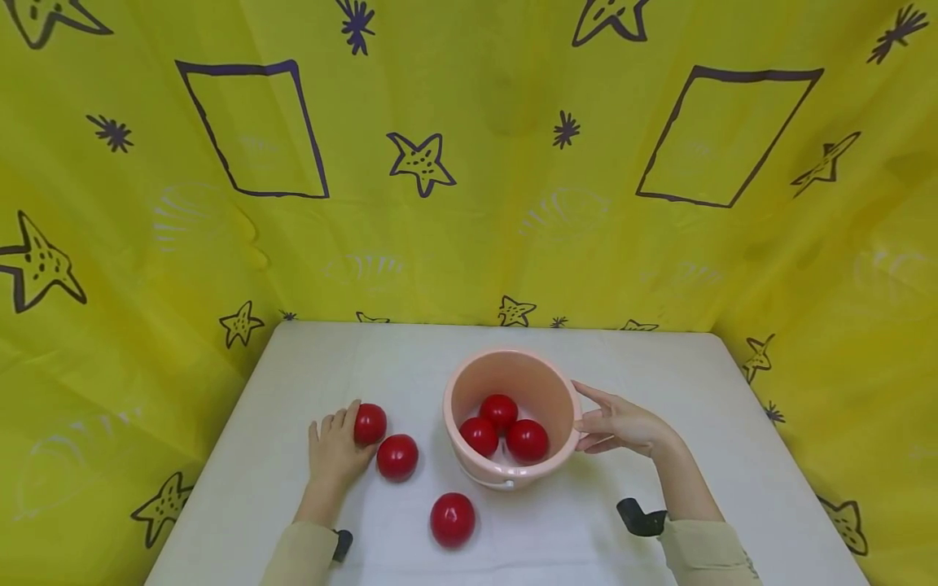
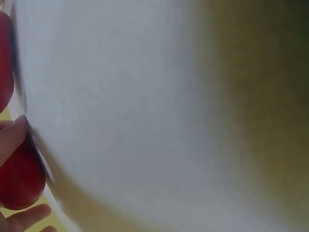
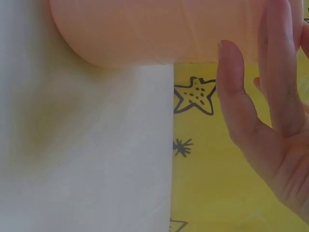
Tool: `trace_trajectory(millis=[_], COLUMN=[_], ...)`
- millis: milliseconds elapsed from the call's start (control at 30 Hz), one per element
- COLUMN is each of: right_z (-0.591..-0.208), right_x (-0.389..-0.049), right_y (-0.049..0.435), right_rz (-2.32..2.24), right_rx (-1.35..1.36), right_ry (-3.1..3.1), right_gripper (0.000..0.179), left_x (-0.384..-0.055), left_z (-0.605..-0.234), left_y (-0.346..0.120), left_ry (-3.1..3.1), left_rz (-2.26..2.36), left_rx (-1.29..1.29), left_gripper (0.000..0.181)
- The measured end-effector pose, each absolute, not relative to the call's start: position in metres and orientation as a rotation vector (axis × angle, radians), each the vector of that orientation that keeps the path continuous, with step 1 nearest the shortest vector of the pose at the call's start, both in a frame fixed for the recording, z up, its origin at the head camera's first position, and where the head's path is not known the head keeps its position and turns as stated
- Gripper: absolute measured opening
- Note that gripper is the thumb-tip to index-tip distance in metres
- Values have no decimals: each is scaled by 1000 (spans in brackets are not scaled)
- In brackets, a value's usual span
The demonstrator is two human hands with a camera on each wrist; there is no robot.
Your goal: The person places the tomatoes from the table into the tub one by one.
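Observation:
In the head view my left hand (image 1: 339,446) is at the left of the table, thumb and fingers round a red ball (image 1: 371,423). The left wrist view shows the thumb laid over this held red ball (image 2: 21,176). Another red ball (image 1: 398,457) lies right beside that hand. A pale pink bucket (image 1: 469,457) stands upright in the middle, with three red balls (image 1: 527,441) inside. My right hand (image 1: 623,425) touches the bucket's right side near the rim, its fingers fairly straight. In the right wrist view those fingers (image 3: 285,67) overlap the bucket wall (image 3: 145,34).
One more red ball (image 1: 453,520) lies in front of the bucket. The white table (image 1: 396,358) is bordered behind and at both sides by a yellow curtain (image 1: 469,236) with star drawings. A white handle (image 1: 506,485) hangs on the bucket's near side.

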State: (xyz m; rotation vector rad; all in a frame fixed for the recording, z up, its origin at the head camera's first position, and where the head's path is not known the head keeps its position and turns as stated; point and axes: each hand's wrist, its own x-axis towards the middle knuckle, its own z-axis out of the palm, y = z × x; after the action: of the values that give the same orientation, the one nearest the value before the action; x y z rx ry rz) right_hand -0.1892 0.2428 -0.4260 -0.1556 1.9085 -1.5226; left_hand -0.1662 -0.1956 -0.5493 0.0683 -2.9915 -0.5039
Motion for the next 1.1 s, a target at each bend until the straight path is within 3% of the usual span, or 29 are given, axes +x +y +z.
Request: trace_trajectory(millis=[567, 1100], right_z=[-427, -427], right_x=[-187, -188], right_y=[244, 244], right_rz=[-1516, -1514], right_rx=[-159, -168], right_ry=[1916, 1916], right_gripper=[78, 80], left_x=[-176, -199], left_z=[-528, -420], left_y=[-191, -121], left_ry=[-2968, -2807], left_rz=[-457, -301], left_rx=[198, -154], left_gripper=[77, 81])
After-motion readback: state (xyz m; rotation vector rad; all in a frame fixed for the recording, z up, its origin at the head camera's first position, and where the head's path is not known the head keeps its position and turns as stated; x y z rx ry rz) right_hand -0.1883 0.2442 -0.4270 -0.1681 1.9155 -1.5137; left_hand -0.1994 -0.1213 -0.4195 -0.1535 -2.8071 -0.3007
